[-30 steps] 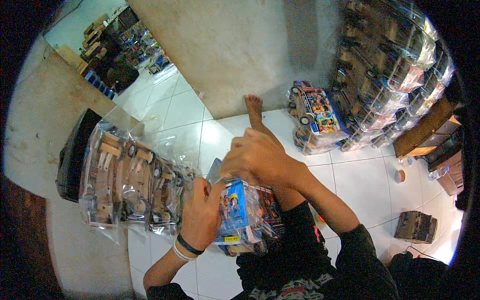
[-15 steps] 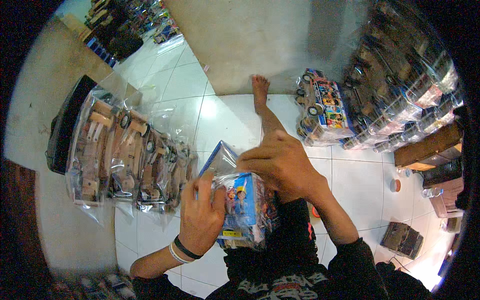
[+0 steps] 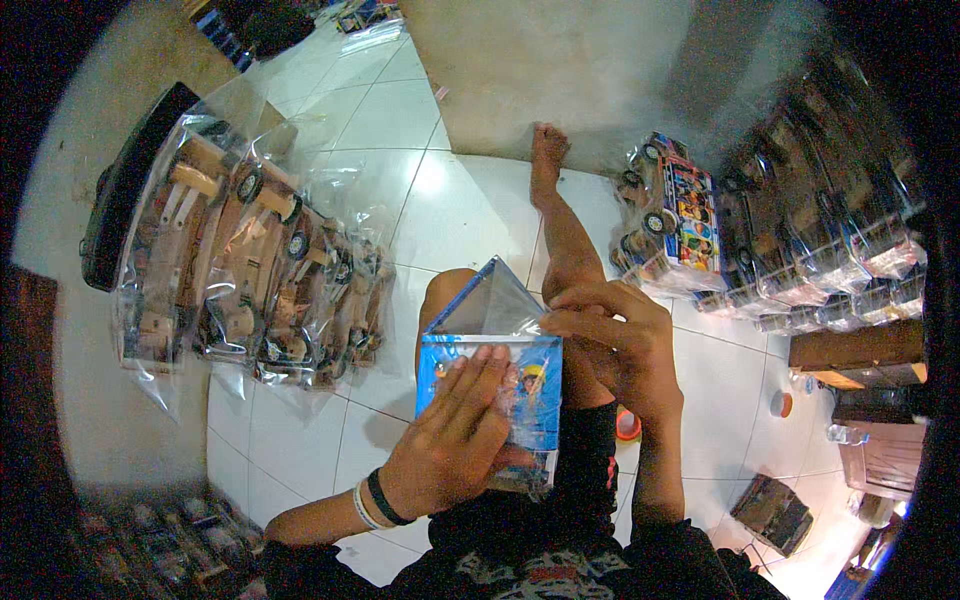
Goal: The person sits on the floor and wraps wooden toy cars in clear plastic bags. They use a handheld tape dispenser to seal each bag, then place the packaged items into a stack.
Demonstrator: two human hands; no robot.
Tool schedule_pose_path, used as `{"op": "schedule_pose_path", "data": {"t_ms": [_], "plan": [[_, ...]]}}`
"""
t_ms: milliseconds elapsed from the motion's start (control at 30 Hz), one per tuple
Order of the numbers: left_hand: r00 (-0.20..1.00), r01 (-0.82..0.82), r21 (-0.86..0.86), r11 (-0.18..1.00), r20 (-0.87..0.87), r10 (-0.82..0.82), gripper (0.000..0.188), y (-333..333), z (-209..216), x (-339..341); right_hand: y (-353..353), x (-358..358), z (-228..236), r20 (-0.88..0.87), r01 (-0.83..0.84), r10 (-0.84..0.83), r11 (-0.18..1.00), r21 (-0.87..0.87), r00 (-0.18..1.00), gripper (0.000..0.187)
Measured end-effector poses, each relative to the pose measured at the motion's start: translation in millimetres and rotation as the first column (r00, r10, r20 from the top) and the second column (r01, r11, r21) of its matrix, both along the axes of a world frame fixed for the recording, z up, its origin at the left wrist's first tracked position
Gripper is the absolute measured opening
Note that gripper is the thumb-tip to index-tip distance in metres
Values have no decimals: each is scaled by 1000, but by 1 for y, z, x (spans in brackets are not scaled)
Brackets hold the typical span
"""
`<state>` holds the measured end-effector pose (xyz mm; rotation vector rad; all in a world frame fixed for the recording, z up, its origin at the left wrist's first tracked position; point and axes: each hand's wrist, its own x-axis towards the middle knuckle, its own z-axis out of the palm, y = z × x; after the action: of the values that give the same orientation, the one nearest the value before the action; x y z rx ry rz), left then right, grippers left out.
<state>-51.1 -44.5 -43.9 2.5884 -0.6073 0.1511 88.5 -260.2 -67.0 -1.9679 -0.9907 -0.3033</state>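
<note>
Floor (image 3: pixel 475 205) of white tile, widest surface in view; beige wall (image 3: pixel 570 70) rises from it at the top, a bare foot (image 3: pixel 549 145) resting near its base. Stack of film-wrapped toy vehicles (image 3: pixel 820 225), tall, at the right; row of wrapped wooden toy vehicles (image 3: pixel 240 255) at the left, wheels showing through the film; black case (image 3: pixel 135 185) just behind that row, on its far left. Dim cluster of wrapped things (image 3: pixel 180 545) at lower left, detail too dark to tell. Printed toy vehicle (image 3: pixel 690 215) beside the stack, on its near side, colourful panel facing up.

Blue printed package (image 3: pixel 540 425) at the person's lap, between the forearms, in front of the black shirt; picture figures on its blue face, partly covered. Dark boxy block (image 3: pixel 772 513) on the floor at lower right, well apart from the package.

Left hand (image 3: pixel 450 432): laid flat over the blue face, fingers straight and nearly together; right hand (image 3: pixel 622 345): thumb and forefinger pinching the right edge of a clear film flap (image 3: pixel 495 303), which stands out in a triangle beyond the package's far edge. Reddish-brown round object (image 3: pixel 783 404) on the floor at right; black wristband (image 3: pixel 383 498) and white wristband (image 3: pixel 364 506) side by side on the left wrist.
</note>
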Motion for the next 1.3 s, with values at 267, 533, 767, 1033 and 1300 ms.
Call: {"op": "schedule_pose_path", "data": {"t_ms": [267, 533, 767, 1033, 1300], "plan": [[992, -67, 29, 997, 106, 63, 70, -3, -18, 6, 25, -3, -7, -271, -219, 233, 972, 82, 934, 34], [995, -82, -175, 981, 39, 90, 82, 14, -10, 10, 28, -12, -2, -106, -204, 187, 963, -178, 977, 33], [950, -310, -74, 948, -50, 307, 128, 24, -3, 17, 33, -16, -1, -106, -214, 201, 966, -142, 974, 33], [995, -12, -166, 986, -97, -4, 114, 28, -4, 31, 23, -30, 15, -123, -255, 235, 951, -176, 964, 33], [986, -5, 11, 1000, -164, 6, 90, 13, 5, 7, -53, -44, -44, -428, 162, 9, 919, 360, 904, 27]]}}
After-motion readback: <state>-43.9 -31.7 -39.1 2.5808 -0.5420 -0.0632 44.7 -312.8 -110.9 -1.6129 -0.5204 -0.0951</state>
